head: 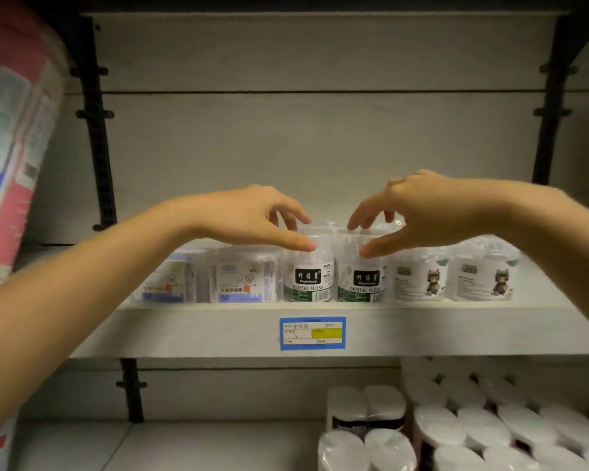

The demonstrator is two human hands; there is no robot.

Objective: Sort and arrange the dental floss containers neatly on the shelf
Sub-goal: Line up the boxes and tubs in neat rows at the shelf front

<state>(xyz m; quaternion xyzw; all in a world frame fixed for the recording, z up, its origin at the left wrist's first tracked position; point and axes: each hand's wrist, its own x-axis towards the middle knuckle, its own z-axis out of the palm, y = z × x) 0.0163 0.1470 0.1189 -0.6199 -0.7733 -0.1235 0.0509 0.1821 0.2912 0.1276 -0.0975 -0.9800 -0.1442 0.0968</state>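
Several clear dental floss tubs stand in a row along the front of a grey shelf (218, 331). Two with blue-white labels (242, 283) are at the left. Two with black and green "DENTAL FLOSS" labels stand in the middle. Two with a cartoon figure (419, 278) are at the right. My left hand (249, 219) pinches the lid rim of the left black-label tub (308, 277) with thumb and fingers. My right hand (419, 209) grips the top of the right black-label tub (363, 278) the same way. More tubs behind are partly hidden.
A blue price tag (313, 333) is stuck on the shelf's front edge. Large pink and blue packs (11, 147) lean at the far left. White wrapped rolls (456, 426) fill the lower shelf at the right. Black brackets (96, 137) flank the back panel.
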